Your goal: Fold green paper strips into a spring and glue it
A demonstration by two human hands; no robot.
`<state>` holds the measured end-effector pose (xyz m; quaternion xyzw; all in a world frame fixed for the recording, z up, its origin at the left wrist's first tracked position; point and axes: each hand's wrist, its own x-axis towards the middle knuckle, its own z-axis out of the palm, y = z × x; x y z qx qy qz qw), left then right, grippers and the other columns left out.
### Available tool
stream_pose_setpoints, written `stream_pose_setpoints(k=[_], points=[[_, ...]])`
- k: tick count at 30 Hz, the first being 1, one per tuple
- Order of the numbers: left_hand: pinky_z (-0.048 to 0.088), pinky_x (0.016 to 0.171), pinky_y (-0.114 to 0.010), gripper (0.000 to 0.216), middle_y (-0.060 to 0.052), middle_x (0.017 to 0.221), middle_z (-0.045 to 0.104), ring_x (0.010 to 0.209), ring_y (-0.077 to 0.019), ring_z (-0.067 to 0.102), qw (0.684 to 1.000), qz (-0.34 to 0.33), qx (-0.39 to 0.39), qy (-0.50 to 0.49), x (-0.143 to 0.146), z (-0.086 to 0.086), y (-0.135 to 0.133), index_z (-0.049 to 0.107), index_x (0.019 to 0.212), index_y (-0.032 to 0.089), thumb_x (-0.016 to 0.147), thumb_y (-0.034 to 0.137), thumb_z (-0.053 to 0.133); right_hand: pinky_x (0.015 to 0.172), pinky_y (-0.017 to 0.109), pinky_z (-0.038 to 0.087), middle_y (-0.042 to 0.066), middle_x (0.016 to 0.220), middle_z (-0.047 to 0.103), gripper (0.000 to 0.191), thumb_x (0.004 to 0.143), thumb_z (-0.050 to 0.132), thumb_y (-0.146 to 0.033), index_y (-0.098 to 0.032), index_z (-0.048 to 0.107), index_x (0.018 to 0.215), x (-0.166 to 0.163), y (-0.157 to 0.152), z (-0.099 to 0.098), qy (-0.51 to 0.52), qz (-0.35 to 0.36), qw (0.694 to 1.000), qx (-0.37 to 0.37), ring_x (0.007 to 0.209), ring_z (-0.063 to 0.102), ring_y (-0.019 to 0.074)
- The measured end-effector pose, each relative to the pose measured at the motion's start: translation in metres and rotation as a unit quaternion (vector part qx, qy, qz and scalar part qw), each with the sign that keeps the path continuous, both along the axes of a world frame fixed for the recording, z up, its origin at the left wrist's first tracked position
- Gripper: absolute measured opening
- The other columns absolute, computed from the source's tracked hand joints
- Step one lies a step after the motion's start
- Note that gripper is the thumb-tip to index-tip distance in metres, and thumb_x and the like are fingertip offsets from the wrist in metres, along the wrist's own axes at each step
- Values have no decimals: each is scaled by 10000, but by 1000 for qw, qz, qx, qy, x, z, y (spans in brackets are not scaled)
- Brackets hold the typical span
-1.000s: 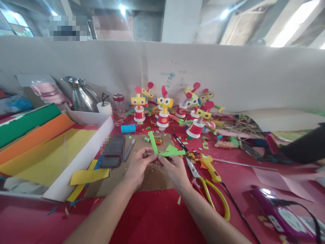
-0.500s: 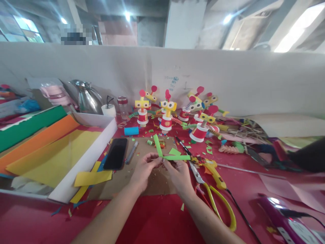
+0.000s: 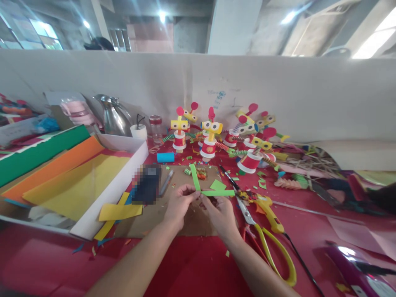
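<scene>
Both hands side by side, left hand (image 3: pixel 179 204) and right hand (image 3: pixel 221 212) pinching crossed green paper strips (image 3: pixel 206 187).

Bright overhead glare, warped edges (fisheye)

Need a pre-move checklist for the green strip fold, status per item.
1. Grip: left hand and right hand both pinch the green strips at the crossing: ok.
2. Angle: one strip points away, the other to the right, roughly square: ok.
3. Free ends: both stick out unobstructed above the cardboard mat: ok.
4. Tools: scissors and glue gun lie right of the right hand, not touching it: ok.
5. Joint under the fingers, glued or folded: hidden, cannot tell.
</scene>
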<state>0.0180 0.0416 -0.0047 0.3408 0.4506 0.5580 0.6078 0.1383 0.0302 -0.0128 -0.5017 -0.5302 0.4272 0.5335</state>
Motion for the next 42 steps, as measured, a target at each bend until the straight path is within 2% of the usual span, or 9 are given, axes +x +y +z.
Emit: stream_pose_setpoints(k=[8,12,16,20,23,28,34,38,42], points=[[398,478,-210,291,19,562,595,473,-92,528,998,-32,-8,-46,1,-3,2,595,630,146,548,320,814,616,275,508,33,737,697,160,767,652,-315,-169,691,822,-1,3,-2,100,57,993,-21,632,625,160],[445,501,-208,317,21,571,595,493,-88,547,998,-14,-27,-54,0,1,3,602,626,138,499,293,847,708,329,544,79,907,720,238,760,668,-324,-177,680,947,0,3,-9,60,40,997,16,772,671,210],[482,546,-198,304,15,602,602,536,-83,572,995,-26,-35,-86,-3,2,4,626,641,122,499,254,860,712,332,546,83,994,705,281,819,612,-322,-211,649,1074,6,4,-14,-33,34,997,67,803,675,213],[489,558,-180,294,-12,650,641,549,-78,593,991,-38,-51,-117,-5,2,7,656,674,103,501,211,868,693,315,530,56,869,698,217,878,526,-294,-220,678,1015,12,7,-12,-114,57,987,102,734,657,191],[495,579,-180,281,-30,673,662,562,-79,603,991,-38,-57,-118,-5,3,8,674,689,94,511,198,864,646,286,510,29,776,680,220,889,504,-282,-225,693,987,14,8,-8,-118,68,985,107,648,622,166],[456,542,-171,307,-27,633,656,536,-73,589,993,-34,-47,-100,-4,5,6,688,686,84,489,231,872,670,265,491,19,845,692,232,846,532,-214,-228,690,1016,14,9,-8,-45,83,992,86,685,603,152],[476,599,-203,334,-20,639,663,554,-86,602,996,-14,-52,-76,-1,4,6,688,679,99,459,261,881,656,276,489,34,836,689,232,828,566,-284,-206,682,1013,16,14,-11,-12,86,996,33,699,615,167],[477,615,-210,325,-7,646,654,568,-86,598,997,0,-36,-73,0,4,5,677,681,111,472,265,874,731,304,507,56,929,693,219,811,586,-281,-213,682,996,14,13,-7,-22,75,996,50,812,641,195],[464,598,-214,312,13,628,635,555,-86,589,998,8,-23,-61,-1,5,4,667,692,126,500,275,862,772,318,513,58,935,692,219,792,595,-242,-211,676,992,9,11,-2,-3,86,995,49,848,653,201]])
